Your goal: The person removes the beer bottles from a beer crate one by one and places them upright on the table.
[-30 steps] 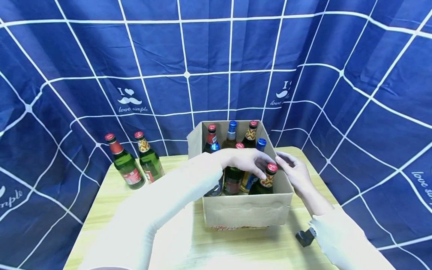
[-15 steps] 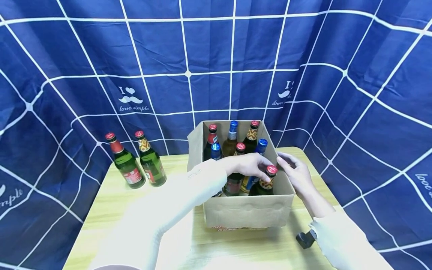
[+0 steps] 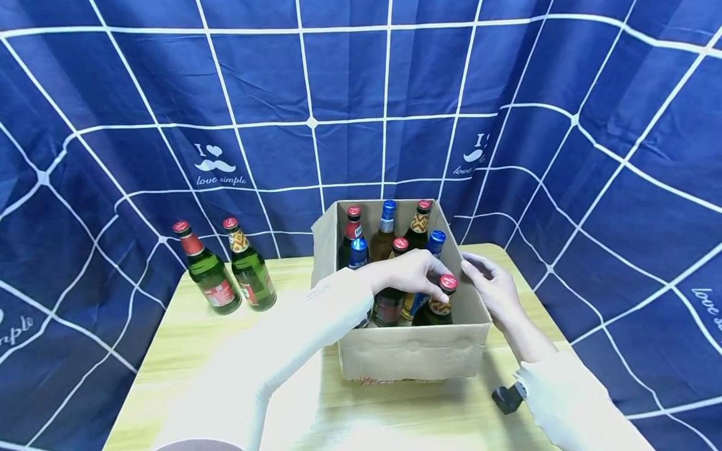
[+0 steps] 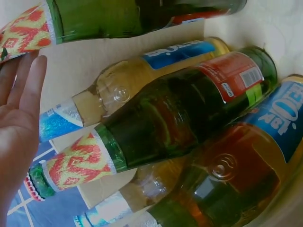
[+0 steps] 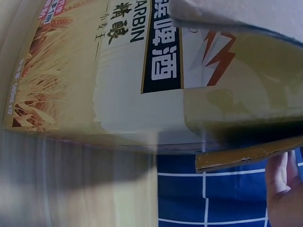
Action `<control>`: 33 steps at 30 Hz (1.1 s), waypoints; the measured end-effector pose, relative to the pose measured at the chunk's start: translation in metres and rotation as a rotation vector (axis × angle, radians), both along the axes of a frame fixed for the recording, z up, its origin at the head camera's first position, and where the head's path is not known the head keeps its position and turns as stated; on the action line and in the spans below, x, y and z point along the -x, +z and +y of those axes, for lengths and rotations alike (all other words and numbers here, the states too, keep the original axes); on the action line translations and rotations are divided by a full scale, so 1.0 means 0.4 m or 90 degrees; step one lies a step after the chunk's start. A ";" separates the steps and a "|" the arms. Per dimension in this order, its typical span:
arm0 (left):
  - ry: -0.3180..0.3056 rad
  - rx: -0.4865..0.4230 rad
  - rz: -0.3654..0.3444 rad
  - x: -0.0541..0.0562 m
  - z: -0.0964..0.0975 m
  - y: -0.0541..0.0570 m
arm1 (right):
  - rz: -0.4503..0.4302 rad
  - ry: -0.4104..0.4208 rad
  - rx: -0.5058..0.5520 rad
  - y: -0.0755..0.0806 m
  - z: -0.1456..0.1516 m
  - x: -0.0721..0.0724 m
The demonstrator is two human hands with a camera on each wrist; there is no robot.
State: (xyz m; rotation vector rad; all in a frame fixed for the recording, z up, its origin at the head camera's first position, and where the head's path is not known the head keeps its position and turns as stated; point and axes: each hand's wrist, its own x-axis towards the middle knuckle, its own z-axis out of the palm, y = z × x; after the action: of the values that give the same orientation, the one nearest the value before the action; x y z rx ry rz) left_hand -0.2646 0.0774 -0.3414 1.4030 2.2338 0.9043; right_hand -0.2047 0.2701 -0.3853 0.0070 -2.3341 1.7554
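In the head view my left hand [image 3: 414, 272] reaches into the cardboard box [image 3: 414, 351] and holds the neck of a green beer bottle [image 3: 448, 284] in the near right corner. This bottle has a red cap and a red-and-yellow neck label. The left wrist view shows my fingers [image 4: 31, 87] against that neck label, with the far side of the grip hidden. At the box's right wall my right hand [image 3: 496, 288] grips the upper edge; the right wrist view shows the fingers by the cardboard flap [image 5: 246, 156]. Several more bottles stand inside, including a blue-capped one [image 3: 436, 241].
Two green bottles, one with a red neck label [image 3: 211, 275] and one with a patterned neck label [image 3: 251, 272], stand at the left of the wooden table [image 3: 169, 351]. A blue curtain [image 3: 350, 94] with white lines hangs around the table.
My left hand has come down slightly, and its fingers have closed on the bottle neck. The bottle's cap has shifted a little to the left. My right hand stays at the box edge.
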 end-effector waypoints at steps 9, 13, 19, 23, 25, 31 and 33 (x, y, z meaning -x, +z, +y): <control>0.046 -0.070 0.038 0.010 -0.025 0.045 | 0.025 0.020 0.020 0.006 -0.002 0.008; 0.099 -0.158 0.057 0.002 -0.055 0.093 | 0.022 0.019 0.023 0.006 -0.006 0.009; 0.188 -0.288 0.035 -0.031 -0.094 0.173 | 0.011 0.013 0.012 0.009 -0.007 0.005; 0.224 -0.369 0.002 -0.064 -0.111 0.242 | 0.007 0.008 0.014 0.007 -0.006 0.004; 0.237 -0.434 0.004 -0.078 -0.125 0.275 | 0.008 0.007 0.012 0.005 -0.006 0.003; 0.176 -0.676 0.039 -0.116 -0.193 0.372 | 0.008 -0.006 -0.011 -0.001 0.001 0.000; 0.143 -0.747 0.051 -0.130 -0.220 0.407 | 0.007 -0.010 -0.014 -0.001 0.003 -0.001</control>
State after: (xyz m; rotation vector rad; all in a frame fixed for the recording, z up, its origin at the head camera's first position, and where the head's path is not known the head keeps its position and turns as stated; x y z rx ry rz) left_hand -0.2126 -0.0104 -0.1785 1.5622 1.9211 2.5127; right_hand -0.2044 0.2715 -0.3857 0.0026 -2.3392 1.7170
